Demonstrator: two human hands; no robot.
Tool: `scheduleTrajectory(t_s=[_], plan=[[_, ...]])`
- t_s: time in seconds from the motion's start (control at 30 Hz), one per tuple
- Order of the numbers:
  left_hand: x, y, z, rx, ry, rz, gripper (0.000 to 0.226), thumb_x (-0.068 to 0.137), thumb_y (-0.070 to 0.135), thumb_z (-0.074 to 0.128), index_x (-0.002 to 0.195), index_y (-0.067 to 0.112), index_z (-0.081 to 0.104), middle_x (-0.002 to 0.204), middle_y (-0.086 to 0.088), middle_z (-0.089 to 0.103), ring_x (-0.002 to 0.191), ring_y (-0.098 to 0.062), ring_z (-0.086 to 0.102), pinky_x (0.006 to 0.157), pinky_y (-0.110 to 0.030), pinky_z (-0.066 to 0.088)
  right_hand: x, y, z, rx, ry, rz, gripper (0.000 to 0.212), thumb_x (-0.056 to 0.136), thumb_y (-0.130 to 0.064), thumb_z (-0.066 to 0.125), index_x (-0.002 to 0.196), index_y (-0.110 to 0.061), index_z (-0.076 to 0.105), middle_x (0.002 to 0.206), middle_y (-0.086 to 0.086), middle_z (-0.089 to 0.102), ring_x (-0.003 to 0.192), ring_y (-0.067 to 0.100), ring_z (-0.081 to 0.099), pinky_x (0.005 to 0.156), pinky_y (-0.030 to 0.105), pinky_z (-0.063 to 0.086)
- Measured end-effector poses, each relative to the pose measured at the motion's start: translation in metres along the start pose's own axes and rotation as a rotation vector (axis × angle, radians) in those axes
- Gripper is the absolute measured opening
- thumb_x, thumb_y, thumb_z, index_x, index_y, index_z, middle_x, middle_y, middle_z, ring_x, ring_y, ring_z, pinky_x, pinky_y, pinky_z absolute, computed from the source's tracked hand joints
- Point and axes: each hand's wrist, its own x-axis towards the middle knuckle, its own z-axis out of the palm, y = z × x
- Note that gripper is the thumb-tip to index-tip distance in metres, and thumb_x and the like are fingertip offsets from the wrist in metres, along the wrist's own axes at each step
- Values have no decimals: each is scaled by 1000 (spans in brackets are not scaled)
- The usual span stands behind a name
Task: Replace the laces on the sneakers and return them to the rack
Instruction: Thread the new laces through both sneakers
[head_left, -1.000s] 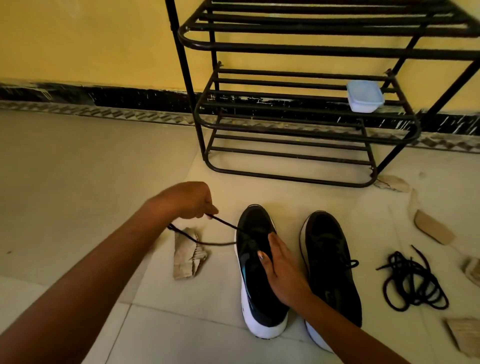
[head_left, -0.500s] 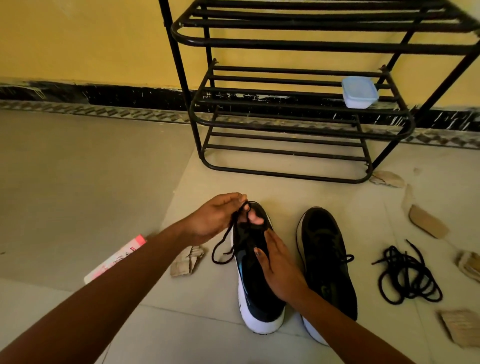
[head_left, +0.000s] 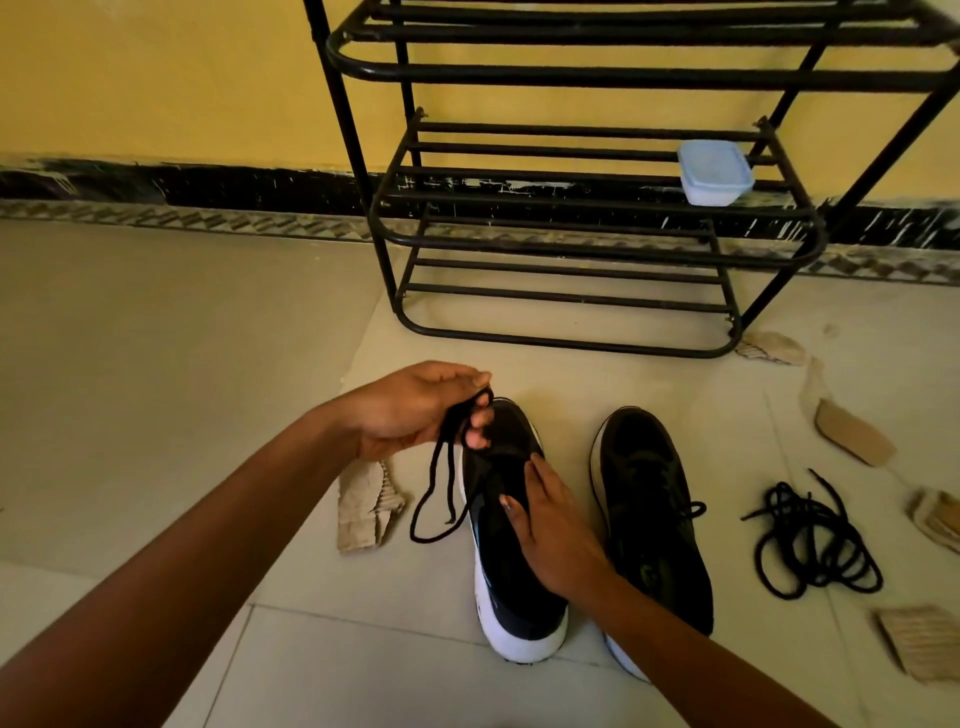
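Home interior: tiled floor (head_left: 156, 395), yellow wall (head_left: 156, 78), black metal shoe rack (head_left: 571, 244), plastic container (head_left: 716, 171) on shelf.

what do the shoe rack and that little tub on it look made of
Shoe rack: likely metal tubing painted glossy black, going by the thin round bars, bent corners and faint highlights. Tub: probably plastic, with translucent milky walls under a pale blue lid that has a soft sheen.

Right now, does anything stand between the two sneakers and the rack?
Nothing visible does. The floor between the left sneaker, the right sneaker and the rack is bare. A box sits on the rack's middle shelf, at its right end.
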Motion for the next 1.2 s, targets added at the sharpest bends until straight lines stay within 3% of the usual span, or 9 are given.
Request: scheduleTrajectory(t_s=[0.07, 0.17, 0.27, 0.37, 0.6, 0.73, 0.93, 1.1, 1.2], plan=[[0, 9, 2, -2, 150, 31, 25, 98, 22, 40, 83, 7, 53, 77, -6, 63, 78, -17, 66, 83, -27, 55, 0, -1, -3, 19, -40, 4, 106, 70, -75, -11, 152, -11, 9, 160, -2, 0, 146, 15, 8, 115, 26, 16], [2, 20, 9, 177, 380, 75, 24, 99, 26, 40, 90, 11, 56, 90, 0, 63, 92, -16, 61, 87, -30, 50, 3, -5, -19, 126, -28, 26, 75, 93, -59, 31, 150, -12, 19, 157, 1, 17, 143, 18, 20, 115, 29, 22], [-2, 25, 14, 405, 449, 66, 29, 101, 29, 35, 80, 16, 50, 79, 4, 54, 67, -9, 53, 64, -23, 44, 3, -19, -42, 281, 165, -13, 64, 89, -44, 59, 142, -17, 37, 143, 0, 42, 129, 14, 40, 106, 22, 31], [-11, 32, 16, 483, 339, 18, 33, 101, 30, 34, 76, 14, 48, 63, 2, 47, 49, -8, 42, 52, -18, 36, 1, -43, -63, 567, 222, -96, 58, 83, -29, 70, 136, -21, 45, 132, -5, 51, 116, 2, 46, 98, 13, 35], [-32, 67, 24, 502, 291, 131, 28, 97, 29, 44, 83, 12, 60, 53, 7, 45, 44, -6, 36, 47, -17, 31, -11, -86, -107, 863, 162, -284, 14, 89, -14, 63, 98, -23, 67, 92, -2, 72, 89, 11, 68, 86, 26, 53], [-50, 95, 30, 381, 304, 260, 26, 96, 28, 43, 83, 13, 58, 52, 9, 47, 43, -4, 37, 43, -15, 30, -22, -96, -133, 949, 186, -346, 20, 91, -6, 55, 98, -21, 67, 84, -1, 72, 86, 11, 69, 84, 24, 53], [-57, 128, 49, -45, 241, 395, 22, 96, 26, 43, 84, 15, 58, 60, 6, 51, 43, -2, 39, 40, -13, 31, -32, -110, -166, 992, 240, -430, 22, 93, -10, 54, 111, -21, 61, 86, -4, 72, 87, 6, 67, 74, 15, 49], [-57, 148, 65, -347, 163, 456, 20, 98, 21, 42, 90, 13, 59, 65, 5, 60, 51, -2, 53, 45, -13, 44, -34, -123, -174, 911, 197, -467, 28, 82, -35, 67, 109, -33, 59, 98, -5, 69, 94, 8, 64, 80, 27, 54], [-59, 158, 69, -418, 187, 501, 21, 97, 17, 43, 92, 11, 63, 73, 0, 70, 63, -6, 67, 56, -16, 55, -35, -129, -182, 911, 223, -475, 12, 90, -33, 60, 101, -28, 64, 83, -2, 70, 77, 6, 64, 66, 18, 49]])
